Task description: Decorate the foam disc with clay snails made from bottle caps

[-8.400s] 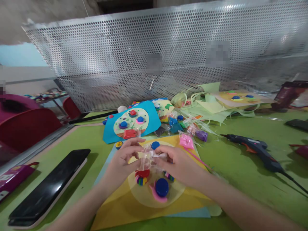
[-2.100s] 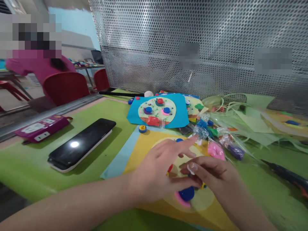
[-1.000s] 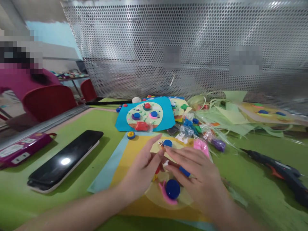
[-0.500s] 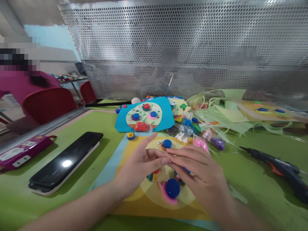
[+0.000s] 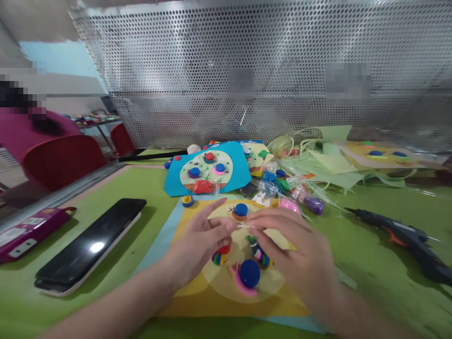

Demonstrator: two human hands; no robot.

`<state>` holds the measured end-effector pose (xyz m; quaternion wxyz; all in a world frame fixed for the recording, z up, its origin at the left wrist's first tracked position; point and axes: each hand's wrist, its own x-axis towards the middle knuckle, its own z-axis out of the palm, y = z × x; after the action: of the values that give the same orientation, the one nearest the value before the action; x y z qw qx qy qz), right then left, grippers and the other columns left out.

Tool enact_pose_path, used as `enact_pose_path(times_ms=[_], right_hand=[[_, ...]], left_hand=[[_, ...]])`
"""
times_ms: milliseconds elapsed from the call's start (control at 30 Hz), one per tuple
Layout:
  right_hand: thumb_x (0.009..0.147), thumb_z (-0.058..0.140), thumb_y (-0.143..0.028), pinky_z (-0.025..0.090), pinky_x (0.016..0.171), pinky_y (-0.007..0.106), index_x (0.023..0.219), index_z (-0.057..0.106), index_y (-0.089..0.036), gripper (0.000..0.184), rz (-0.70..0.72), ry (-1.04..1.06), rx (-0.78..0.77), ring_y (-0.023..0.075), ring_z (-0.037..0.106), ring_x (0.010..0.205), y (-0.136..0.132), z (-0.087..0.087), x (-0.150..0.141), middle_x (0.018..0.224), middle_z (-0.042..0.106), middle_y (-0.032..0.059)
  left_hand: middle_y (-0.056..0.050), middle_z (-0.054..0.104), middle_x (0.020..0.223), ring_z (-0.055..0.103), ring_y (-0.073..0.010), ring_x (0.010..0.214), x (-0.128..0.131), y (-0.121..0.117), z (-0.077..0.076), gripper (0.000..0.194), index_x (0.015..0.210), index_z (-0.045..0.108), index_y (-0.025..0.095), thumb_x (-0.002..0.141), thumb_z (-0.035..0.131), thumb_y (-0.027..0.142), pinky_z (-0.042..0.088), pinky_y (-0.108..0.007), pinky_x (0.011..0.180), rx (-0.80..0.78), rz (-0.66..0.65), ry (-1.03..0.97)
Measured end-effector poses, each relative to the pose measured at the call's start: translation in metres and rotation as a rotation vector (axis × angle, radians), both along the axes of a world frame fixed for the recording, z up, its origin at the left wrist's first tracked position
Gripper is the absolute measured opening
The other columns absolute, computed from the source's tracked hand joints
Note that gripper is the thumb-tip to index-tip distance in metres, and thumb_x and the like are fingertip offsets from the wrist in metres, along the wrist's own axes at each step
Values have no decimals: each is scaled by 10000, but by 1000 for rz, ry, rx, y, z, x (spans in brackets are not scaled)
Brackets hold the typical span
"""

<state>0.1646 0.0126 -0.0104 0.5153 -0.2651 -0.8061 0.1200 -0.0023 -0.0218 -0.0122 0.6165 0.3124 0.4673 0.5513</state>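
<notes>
A thin white strand [image 5: 244, 226], perhaps modelling clay, stretches between my fingertips. My left hand [image 5: 199, 240] pinches its left end between thumb and fingers, the index finger raised. My right hand [image 5: 293, 249] pinches the other end. Both are held over a yellow sheet [image 5: 197, 301] with a pale round middle. On that round lie a pink snail with a dark blue cap shell [image 5: 250, 274], a brown snail with a blue cap [image 5: 241, 210], a red-topped, stripy figure [image 5: 221, 254] and a multicoloured figure [image 5: 259, 249], partly behind my right hand.
A blue card with cap snails [image 5: 169, 183] lies behind the sheet. Bagged clay lumps [image 5: 314, 205] and pale green paper strips [image 5: 328, 165] are at back right. A glue gun [image 5: 402, 240] rests right, a phone [image 5: 92, 245] and purple case [image 5: 31, 233] left. A person sits far left.
My hands have drawn slightly apart, and the white strand now shows between them. The view has shifted a little, with most things sitting further left.
</notes>
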Motion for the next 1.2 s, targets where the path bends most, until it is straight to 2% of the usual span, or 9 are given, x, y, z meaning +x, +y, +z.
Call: enact_pose_path(times_ms=[133,233,433,633,900,1133,1200], right_hand=[[819,573,-166,537,611,229,831,655,-234,107,-40,29,-213,130,650,704,0,4,1,852,714,-4],[816,578,-166,554,647,228,850,676,-232,123,9,13,-241,129,660,705,1,3,0,857,725,-11],[795,604,-133,559,725,229,853,702,-224,146,63,4,-174,137,683,780,1,1,-2,861,736,-18],[798,621,-143,557,692,279,852,703,-190,109,45,-54,-35,170,675,784,2,-7,-3,847,729,24],[787,659,-176,544,688,276,873,683,-186,89,55,-78,93,165,667,789,4,-12,-2,856,720,24],[802,601,-114,525,660,254,806,654,-202,103,36,-70,103,144,654,736,4,-8,-1,793,708,8],[812,581,-124,511,621,234,796,638,-205,100,-3,-41,55,128,637,684,4,-4,2,777,698,2]], left_hand=[[43,633,710,533,-92,638,-4,3,4,761,1346,358,208,693,742,282,375,-247,652,6,50,57],[31,656,736,557,-107,676,-5,2,5,757,1336,375,212,682,746,303,380,-247,653,24,12,92],[40,661,702,579,-109,690,-4,2,0,699,1266,444,193,657,769,302,396,-250,693,59,-23,98],[30,651,686,543,-88,634,-2,2,-6,613,1232,457,164,708,744,298,378,-231,631,93,-99,56],[52,600,642,515,-92,615,-2,1,-5,615,1230,468,165,700,748,303,373,-245,629,91,-104,65],[46,600,657,484,-85,582,-2,2,-6,643,1234,474,179,677,763,317,339,-230,566,84,-105,106],[43,603,657,488,-87,603,-2,2,-5,647,1214,488,174,656,777,329,354,-228,579,71,-77,90]])
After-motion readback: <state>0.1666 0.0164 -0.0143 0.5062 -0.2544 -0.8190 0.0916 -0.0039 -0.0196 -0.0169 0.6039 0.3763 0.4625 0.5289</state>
